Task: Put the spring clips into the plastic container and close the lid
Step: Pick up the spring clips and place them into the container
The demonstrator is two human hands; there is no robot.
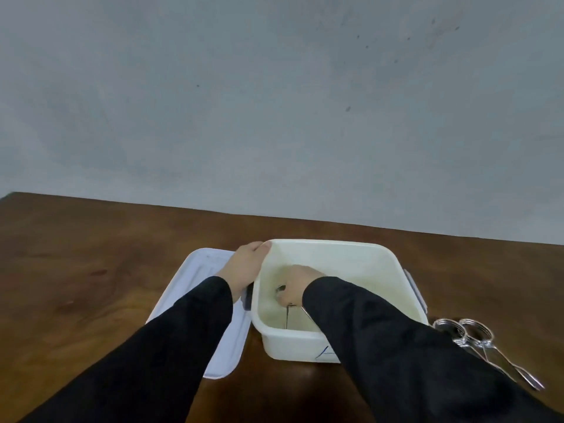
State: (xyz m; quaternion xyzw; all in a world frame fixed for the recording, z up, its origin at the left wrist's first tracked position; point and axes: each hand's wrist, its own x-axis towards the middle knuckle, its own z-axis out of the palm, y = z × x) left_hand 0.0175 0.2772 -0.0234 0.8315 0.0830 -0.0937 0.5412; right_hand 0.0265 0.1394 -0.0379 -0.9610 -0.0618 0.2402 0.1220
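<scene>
Left hand grips the container at its far-left rim; right hand reaches inside, seemingly closed on a clip.

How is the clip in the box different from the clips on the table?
The clip in the box is inside the white box, held by the right hand; the clips on the table lie outside, right of the box, untouched. The boxed clip is mostly hidden; the table clips show fully. All are shiny metal.
</scene>
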